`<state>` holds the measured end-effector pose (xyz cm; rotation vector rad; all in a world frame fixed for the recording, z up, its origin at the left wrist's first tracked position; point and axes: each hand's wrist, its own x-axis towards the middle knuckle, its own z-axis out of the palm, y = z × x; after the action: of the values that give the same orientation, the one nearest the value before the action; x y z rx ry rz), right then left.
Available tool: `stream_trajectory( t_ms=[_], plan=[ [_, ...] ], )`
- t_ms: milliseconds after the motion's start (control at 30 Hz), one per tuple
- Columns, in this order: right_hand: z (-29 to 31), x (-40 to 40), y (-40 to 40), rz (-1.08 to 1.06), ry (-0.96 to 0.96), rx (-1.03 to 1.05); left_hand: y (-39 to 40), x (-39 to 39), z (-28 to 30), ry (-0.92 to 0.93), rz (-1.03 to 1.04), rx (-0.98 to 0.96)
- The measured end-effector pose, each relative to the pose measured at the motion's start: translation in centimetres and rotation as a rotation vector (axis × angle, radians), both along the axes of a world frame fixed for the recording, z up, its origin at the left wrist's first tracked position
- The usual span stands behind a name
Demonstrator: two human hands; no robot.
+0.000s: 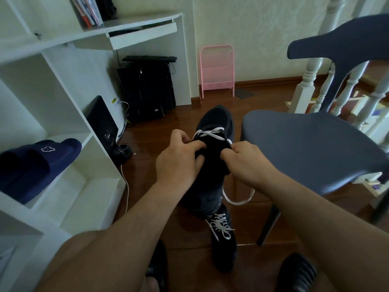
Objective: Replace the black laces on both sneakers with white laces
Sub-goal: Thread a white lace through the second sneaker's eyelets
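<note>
1. Both hands grip the black sneaker (212,148) held up between them: the left hand (179,163) curls its fingers over the shoe's left side and tongue, and the right hand (244,161) pinches the white lace (210,132) at the shoe's right edge.
2. The floor is dark polished wood (185,114); a white shelving unit (63,114) with navy slippers (40,161) stands at left, a grey-blue chair (311,148) at right, a pink rack (216,68) against the far wall.
3. Both forearms reach forward from the bottom corners, wrists converging on the shoe.
4. The held sneaker's long axis runs away from the person, toe pointing toward the far wall, with white lace crossing only its front eyelets and a loose loop hanging below the right wrist.
5. A second sneaker (223,239), fully laced in white, lies on the floor just below the held one.
</note>
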<state>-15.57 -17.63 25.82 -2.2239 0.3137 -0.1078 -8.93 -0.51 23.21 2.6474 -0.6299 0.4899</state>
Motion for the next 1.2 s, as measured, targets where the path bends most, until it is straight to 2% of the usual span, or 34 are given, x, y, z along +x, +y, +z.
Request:
stream_trajectory(
  t_ms=[167, 333, 700, 867, 1033, 1133, 1200],
  plan=[
    [-1.4, 1.1, -1.2, -0.156, 0.024, -0.007, 0.2, -0.4, -0.1, -0.019, -0.149, -0.123],
    [-1.9, 1.9, -0.7, -0.216, -0.002, 0.007, -0.2, -0.5, -0.9, -0.049, -0.175, -0.140],
    [-1.2, 1.7, 0.5, -0.115, -0.140, 0.218, 1.1, 0.4, 0.2, -0.086, -0.055, -0.300],
    [-1.2, 1.1, 0.5, -0.074, -0.141, 0.230, 2.4, 0.9, 1.5, -0.184, -0.134, -0.317],
    [-1.0, 0.8, 0.0, -0.111, -0.155, 0.333, 2.9, 1.0, 1.3, -0.171, -0.276, -0.237],
    [-1.1, 0.7, -0.2, -0.123, -0.156, 0.354, 2.8, 1.0, 1.1, -0.138, -0.280, -0.227],
    [-1.3, 0.7, -0.4, -0.111, -0.140, 0.353, 2.7, 0.8, 1.1, -0.181, -0.271, -0.247]
  ],
)
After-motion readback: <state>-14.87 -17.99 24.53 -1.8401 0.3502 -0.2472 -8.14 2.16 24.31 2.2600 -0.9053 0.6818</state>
